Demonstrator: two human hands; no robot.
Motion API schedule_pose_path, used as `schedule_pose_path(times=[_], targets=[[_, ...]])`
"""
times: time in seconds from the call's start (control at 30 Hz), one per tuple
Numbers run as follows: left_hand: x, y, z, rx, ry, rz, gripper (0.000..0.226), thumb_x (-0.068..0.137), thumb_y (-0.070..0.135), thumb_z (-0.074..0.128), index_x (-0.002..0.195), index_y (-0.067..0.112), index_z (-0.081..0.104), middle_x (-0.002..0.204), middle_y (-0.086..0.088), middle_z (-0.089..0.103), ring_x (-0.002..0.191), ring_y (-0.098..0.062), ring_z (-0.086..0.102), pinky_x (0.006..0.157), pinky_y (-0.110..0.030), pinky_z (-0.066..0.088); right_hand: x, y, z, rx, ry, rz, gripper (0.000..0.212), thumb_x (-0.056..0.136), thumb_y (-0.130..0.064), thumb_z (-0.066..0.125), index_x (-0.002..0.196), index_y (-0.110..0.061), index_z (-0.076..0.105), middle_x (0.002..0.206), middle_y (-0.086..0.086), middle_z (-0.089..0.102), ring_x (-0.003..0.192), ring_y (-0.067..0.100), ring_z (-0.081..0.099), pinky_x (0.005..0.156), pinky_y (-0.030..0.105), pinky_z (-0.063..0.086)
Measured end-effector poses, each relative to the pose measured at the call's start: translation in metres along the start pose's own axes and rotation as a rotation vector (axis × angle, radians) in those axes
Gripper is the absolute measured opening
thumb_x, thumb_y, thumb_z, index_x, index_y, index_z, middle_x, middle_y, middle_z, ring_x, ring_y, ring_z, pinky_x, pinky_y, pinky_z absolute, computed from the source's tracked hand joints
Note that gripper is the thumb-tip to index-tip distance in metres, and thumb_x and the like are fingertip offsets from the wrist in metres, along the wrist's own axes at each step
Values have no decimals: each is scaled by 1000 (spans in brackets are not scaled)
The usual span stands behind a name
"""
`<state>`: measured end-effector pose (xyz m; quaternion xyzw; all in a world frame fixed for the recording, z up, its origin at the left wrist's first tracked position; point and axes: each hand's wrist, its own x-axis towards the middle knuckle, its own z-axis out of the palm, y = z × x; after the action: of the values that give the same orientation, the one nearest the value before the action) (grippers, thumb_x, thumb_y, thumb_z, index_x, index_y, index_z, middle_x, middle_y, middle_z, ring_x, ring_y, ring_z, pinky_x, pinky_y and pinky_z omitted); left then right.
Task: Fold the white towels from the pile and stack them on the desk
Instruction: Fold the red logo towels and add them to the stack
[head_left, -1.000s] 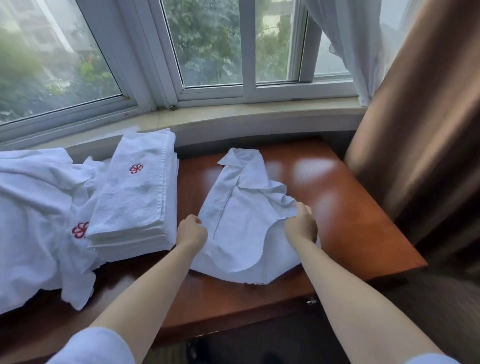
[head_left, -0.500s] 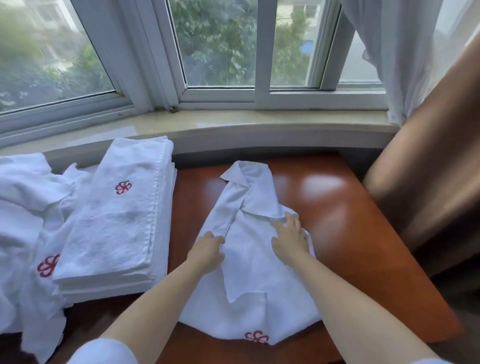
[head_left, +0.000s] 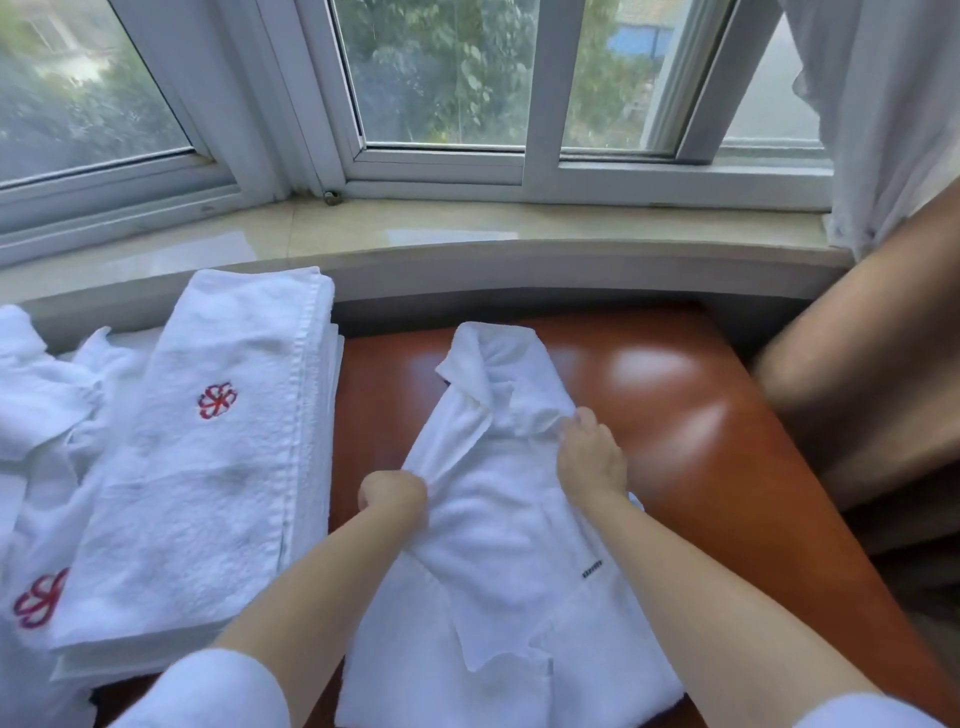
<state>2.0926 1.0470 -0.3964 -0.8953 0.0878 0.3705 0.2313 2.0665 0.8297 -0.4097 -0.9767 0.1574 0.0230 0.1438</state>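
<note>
Table (head_left: 675, 415): glossy red-brown wood, catching window glare, set against a pale stone sill (head_left: 415, 228).
Room: white-framed window (head_left: 540, 104) with green trees outside; a sheer white curtain (head_left: 883, 104) and a brown drape (head_left: 872, 374) hang at the right.
Towel (head_left: 519, 545): white, half folded, lying rumpled in the middle of the table.
Left hand (head_left: 392, 496): fingers curled, gripping a bunched fold at the towel's left edge.
Right hand (head_left: 592, 457): fingers bent, pinching a fold at the towel's right side.
Stack (head_left: 208, 467): folded white towels on the table's left, just beside the towel being worked.
Pile (head_left: 36, 415): loose white towels at the far left, touching the stack.
Markings: a red flower-like emblem (head_left: 217, 400) on the stack's top towel, another on the pile; a small dark tag (head_left: 592, 568) on the middle towel, too small to read.
</note>
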Motion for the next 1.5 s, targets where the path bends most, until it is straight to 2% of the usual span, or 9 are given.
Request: schedule_pose_path(times=[0.07,0.13,0.27,0.43,0.6,0.77,0.87,1.13,1.5], targets=[[3,-12,-19,138,-417,-117,30,95,27,52,119,13,61,115,3,61,125,-18,53,95,-30,45,19,1,-10,77,144,89,38,94,-7,40,130,-12,48,135,8,43,104,32,50,78,39,42],[12,-21,-34,97,-515,-113,33,96,27,50,122,8,60,114,-3,61,129,-21,48,102,-32,39,38,0,-16,85,160,120,45,93,-7,41,137,-14,41,141,6,36,106,31,49,79,39,41],[38,-29,-61,-461,-96,-118,50,94,30,43,142,16,44,139,-3,50,123,-28,52,96,-37,44,67,-11,-11,200,-3,236,51,92,-10,44,142,-17,33,140,6,34,115,30,49,93,37,41],[70,-27,-58,-1450,51,-254,74,86,41,64,141,7,27,111,-7,53,82,-25,58,57,-32,54,85,-18,9,304,-94,378,58,93,-14,43,147,-22,23,129,11,43,109,35,53,94,41,45],[88,-39,-73,-1132,23,-199,11,83,9,58,92,4,54,74,-9,52,60,-22,53,43,-24,38,111,-10,12,451,-89,468,28,90,-10,49,118,-8,51,107,11,60,90,31,58,76,35,48],[93,-72,-112,-930,830,-260,33,92,0,32,123,7,42,133,-18,46,99,-37,55,66,-38,38,148,-18,-18,663,289,347,9,90,-5,39,91,-14,41,101,5,50,82,25,49,68,33,37],[99,-89,-127,-1174,1054,-337,35,92,0,29,125,0,41,123,-22,48,101,-37,51,72,-42,35,163,-15,-30,638,316,339,6,92,-11,43,93,-16,40,103,5,51,84,27,50,68,31,34],[93,-44,-66,-1144,466,-143,71,90,11,50,151,22,15,141,-16,37,117,-34,49,93,-43,48,116,-9,7,231,106,330,49,88,-6,51,135,-12,40,140,11,36,125,29,35,97,36,35],[2,18,55,-557,600,234,31,92,38,48,108,14,58,132,-3,45,124,-21,42,93,-30,39,-11,26,36,64,-168,-29,38,97,-34,45,132,-19,47,148,1,32,138,20,26,109,32,23]])
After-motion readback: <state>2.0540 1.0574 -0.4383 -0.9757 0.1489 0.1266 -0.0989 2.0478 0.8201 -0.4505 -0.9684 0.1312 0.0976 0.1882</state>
